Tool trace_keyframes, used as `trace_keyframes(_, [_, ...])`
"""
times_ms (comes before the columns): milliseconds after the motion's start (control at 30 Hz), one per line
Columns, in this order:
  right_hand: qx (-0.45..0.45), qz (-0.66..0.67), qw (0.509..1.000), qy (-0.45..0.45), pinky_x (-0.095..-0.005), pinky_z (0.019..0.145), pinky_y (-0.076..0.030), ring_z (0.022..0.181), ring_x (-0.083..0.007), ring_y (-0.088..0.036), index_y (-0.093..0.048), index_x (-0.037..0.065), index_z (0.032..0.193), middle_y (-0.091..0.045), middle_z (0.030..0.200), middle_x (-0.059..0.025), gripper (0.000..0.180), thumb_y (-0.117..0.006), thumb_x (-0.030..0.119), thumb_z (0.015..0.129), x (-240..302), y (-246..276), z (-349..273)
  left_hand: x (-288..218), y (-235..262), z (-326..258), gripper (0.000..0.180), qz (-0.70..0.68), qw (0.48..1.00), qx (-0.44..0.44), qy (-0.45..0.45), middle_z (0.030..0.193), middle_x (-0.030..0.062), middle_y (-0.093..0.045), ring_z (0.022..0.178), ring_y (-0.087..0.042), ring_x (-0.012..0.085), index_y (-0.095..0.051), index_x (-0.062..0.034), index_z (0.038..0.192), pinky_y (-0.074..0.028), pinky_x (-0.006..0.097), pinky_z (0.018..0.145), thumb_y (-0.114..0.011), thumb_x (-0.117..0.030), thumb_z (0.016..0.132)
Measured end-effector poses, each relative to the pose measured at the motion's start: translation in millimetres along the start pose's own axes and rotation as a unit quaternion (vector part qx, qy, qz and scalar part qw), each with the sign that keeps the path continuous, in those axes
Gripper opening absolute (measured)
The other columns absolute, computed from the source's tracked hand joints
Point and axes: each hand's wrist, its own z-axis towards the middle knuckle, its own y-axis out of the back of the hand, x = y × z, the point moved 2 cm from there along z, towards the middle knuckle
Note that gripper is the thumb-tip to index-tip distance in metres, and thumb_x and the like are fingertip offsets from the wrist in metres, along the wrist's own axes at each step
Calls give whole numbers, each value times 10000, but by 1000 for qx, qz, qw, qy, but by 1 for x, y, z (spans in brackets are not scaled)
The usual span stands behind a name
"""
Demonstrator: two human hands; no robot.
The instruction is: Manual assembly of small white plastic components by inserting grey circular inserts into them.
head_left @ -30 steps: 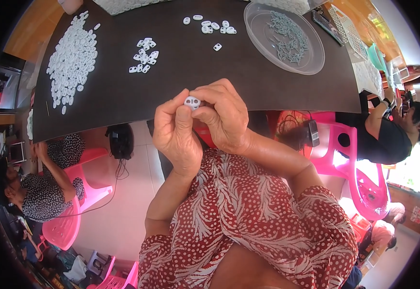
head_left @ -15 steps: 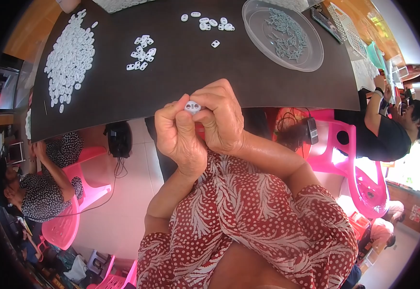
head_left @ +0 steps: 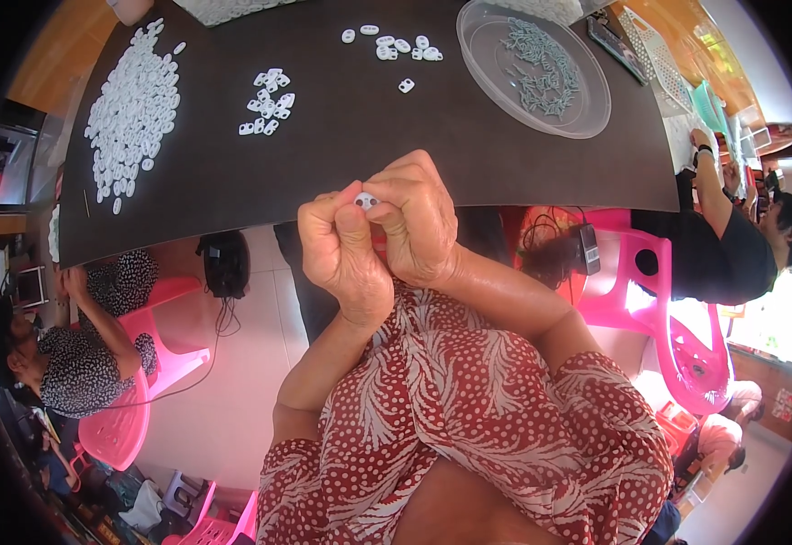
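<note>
Between my two hands, near the table's front edge, is a small white plastic piece with two dark holes (head_left: pixel 366 201). My left hand (head_left: pixel 346 250) pinches it between thumb and forefinger. From the other side my right hand (head_left: pixel 417 218) grips the same piece, its thumb and forefinger pressed against it. My fingers cover most of its edges. Past my hands, a single white piece (head_left: pixel 406 85) lies on the dark table (head_left: pixel 341 127). A small group of white pieces (head_left: pixel 269 106) is to the left of it.
A large heap of white oval pieces (head_left: pixel 133 118) covers the table's left. At the far right stands a round clear tub (head_left: pixel 596 109) holding small grey-green parts (head_left: pixel 546 68). More white pieces (head_left: pixel 402 44) lie at the back. Co-workers sit left and right by pink chairs (head_left: pixel 614 300).
The white piece has tilted between my fingertips, and less of its face shows. My left hand has shifted slightly to the right. The co-worker's arm at the right has moved.
</note>
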Motion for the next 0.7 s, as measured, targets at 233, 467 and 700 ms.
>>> trace_keyframes(233, [0,-7,999,-43,-334,599,-457,699,-256,-536,-580,-5,906,-596,818,-98,260,-694,-11,672,-4,12,10,-3,-4,8,226,15,1000,24,5,948,51,-585,813,-524,83,-576,36,1051,-442,220,730,-479,-153,974])
trace_keyframes(467, [6,-71,987,-143,-251,643,-458,730,-146,-574,-634,-2,909,-617,821,-79,167,-661,-64,756,-35,57,47,15,-22,63,161,136,981,120,68,850,53,-634,736,-570,114,-635,-12,1036,-460,222,657,-552,-74,913])
trace_keyframes(700, [-58,-141,969,-196,-247,650,-447,702,-90,-556,-659,-7,931,-644,761,-59,174,-636,86,786,-121,107,149,48,-70,100,190,474,797,282,-243,808,128,-567,768,-552,294,-599,-42,802,-479,388,616,-731,-102,679])
